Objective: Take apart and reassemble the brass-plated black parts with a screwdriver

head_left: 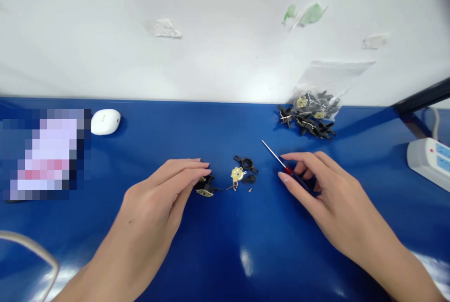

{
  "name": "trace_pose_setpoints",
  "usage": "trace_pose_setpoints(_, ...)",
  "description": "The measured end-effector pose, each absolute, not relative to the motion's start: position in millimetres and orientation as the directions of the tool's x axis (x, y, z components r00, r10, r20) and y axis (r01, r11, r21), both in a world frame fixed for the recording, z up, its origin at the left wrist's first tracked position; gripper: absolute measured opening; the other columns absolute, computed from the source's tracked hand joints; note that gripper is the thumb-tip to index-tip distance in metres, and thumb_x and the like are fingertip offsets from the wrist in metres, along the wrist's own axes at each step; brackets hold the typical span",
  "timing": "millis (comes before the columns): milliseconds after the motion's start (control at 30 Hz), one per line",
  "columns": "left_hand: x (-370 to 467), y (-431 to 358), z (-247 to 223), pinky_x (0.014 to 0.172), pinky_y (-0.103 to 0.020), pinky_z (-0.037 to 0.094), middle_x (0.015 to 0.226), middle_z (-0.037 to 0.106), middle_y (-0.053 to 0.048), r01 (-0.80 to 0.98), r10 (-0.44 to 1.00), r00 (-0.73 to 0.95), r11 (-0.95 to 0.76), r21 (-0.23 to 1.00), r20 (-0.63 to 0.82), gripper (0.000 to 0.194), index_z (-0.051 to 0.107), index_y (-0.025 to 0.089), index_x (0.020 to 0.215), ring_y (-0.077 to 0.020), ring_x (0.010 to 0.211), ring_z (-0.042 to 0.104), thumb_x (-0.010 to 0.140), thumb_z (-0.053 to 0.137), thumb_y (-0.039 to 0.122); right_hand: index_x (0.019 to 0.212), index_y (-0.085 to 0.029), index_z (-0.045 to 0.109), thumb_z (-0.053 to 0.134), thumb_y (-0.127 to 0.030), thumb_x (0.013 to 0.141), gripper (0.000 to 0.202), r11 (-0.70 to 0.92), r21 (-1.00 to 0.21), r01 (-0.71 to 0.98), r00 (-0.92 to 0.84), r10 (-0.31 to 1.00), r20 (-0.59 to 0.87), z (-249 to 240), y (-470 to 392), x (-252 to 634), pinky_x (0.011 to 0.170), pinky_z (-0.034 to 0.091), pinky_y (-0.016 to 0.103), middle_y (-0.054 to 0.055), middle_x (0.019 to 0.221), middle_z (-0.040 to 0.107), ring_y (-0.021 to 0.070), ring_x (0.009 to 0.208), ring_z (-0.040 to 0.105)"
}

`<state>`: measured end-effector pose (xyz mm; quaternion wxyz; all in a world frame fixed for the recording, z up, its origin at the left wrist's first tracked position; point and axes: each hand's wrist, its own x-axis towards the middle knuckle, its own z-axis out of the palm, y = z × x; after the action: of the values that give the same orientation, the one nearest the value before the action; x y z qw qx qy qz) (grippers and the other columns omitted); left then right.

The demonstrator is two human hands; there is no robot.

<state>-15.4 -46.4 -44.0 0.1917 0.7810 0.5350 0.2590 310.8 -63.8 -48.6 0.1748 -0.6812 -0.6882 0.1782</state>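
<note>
My left hand (pixel 158 194) is closed, its fingers together over a small black plastic assembly with brass-coloured plates (pixel 206 192); the fingers hide part of it. My right hand (pixel 323 194) is curled loosely round the dark handle of a screwdriver (pixel 274 153), whose red collar shows between thumb and forefinger. Its bare metal shaft points up and left. Between the hands lie a round brass-coloured plate (pixel 237 174), a black ring-shaped bracket (pixel 247 164), a small black piece (pixel 249 179) and a tiny screw (pixel 250 190).
Several black and brass assemblies (pixel 312 126) lie by the wall, partly in a clear plastic bag (pixel 326 79). A white rounded case (pixel 106 122) and a blurred-out device (pixel 49 156) are at left. A white power strip (pixel 431 161) stands at right. A pale cable (pixel 33 245) crosses lower left.
</note>
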Motion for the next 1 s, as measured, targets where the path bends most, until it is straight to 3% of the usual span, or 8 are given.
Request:
trace_pose_setpoints(200,-12,-47,-38,0.108,-0.047,0.073,0.144,0.085,-0.001,0.763,0.953,0.244,-0.304,0.571,0.181,0.033,0.084,0.037,0.132,-0.0279,0.124,0.087,0.122,0.054,0.044,0.141,-0.038,0.071,0.059,-0.067,0.114,0.041,0.003,-0.49,0.872,-0.011,1.0,-0.014,-49,-64,310,0.087,0.059,0.048,0.005,0.119,0.071,0.028,0.102,0.074)
trace_pose_setpoints(300,-13,-48,-34,0.079,-0.034,0.076,0.149,0.081,0.001,0.764,0.963,0.221,-0.268,0.587,0.153,0.029,0.082,0.043,0.138,-0.0284,0.125,0.085,0.119,0.062,0.052,0.142,-0.039,0.07,0.059,-0.067,0.114,0.041,-0.001,-0.492,0.87,-0.013,1.0,-0.024,-48,-65,311,0.088,0.059,0.049,0.005,0.119,0.071,0.0288,0.104,0.074)
trace_pose_setpoints(400,-16,-48,-34,0.054,-0.028,0.067,0.157,0.077,0.002,0.758,0.963,0.233,-0.267,0.596,0.134,0.036,0.08,0.05,0.141,-0.0293,0.111,0.087,0.109,0.076,0.065,0.141,-0.039,0.07,0.059,-0.065,0.114,0.039,-0.005,-0.488,0.873,-0.005,1.0,-0.02,-48,-65,311,0.088,0.059,0.049,0.005,0.119,0.071,0.0287,0.103,0.074)
trace_pose_setpoints(567,-24,-44,-44,0.059,-0.035,0.068,0.158,0.076,-0.001,0.764,0.952,0.275,-0.301,0.57,0.135,0.045,0.078,0.052,0.146,-0.0252,0.084,0.085,0.105,0.076,0.072,0.142,-0.038,0.071,0.06,-0.064,0.114,0.039,0.002,-0.49,0.872,-0.013,1.0,-0.018,-47,-64,311,0.09,0.059,0.048,0.005,0.117,0.071,0.0289,0.106,0.073)
trace_pose_setpoints(767,-28,-41,-50,0.078,-0.04,0.072,0.152,0.076,-0.001,0.764,0.939,0.308,-0.34,0.548,0.153,0.033,0.083,0.048,0.139,-0.0309,0.113,0.083,0.111,0.075,0.062,0.142,-0.039,0.07,0.059,-0.065,0.114,0.04,-0.002,-0.479,0.878,-0.008,1.0,-0.018,-48,-64,310,0.09,0.059,0.048,0.004,0.118,0.071,0.0284,0.106,0.073)
trace_pose_setpoints(1000,-22,-40,-52,0.068,-0.034,0.069,0.141,0.08,-0.003,0.738,0.932,0.297,-0.362,0.57,0.207,0.025,0.086,0.042,0.13,-0.0246,0.096,0.086,0.112,0.075,0.057,0.141,-0.04,0.07,0.059,-0.065,0.114,0.039,0.012,-0.49,0.871,-0.014,1.0,0.0,-49,-65,311,0.086,0.059,0.047,0.004,0.118,0.071,0.0278,0.102,0.074)
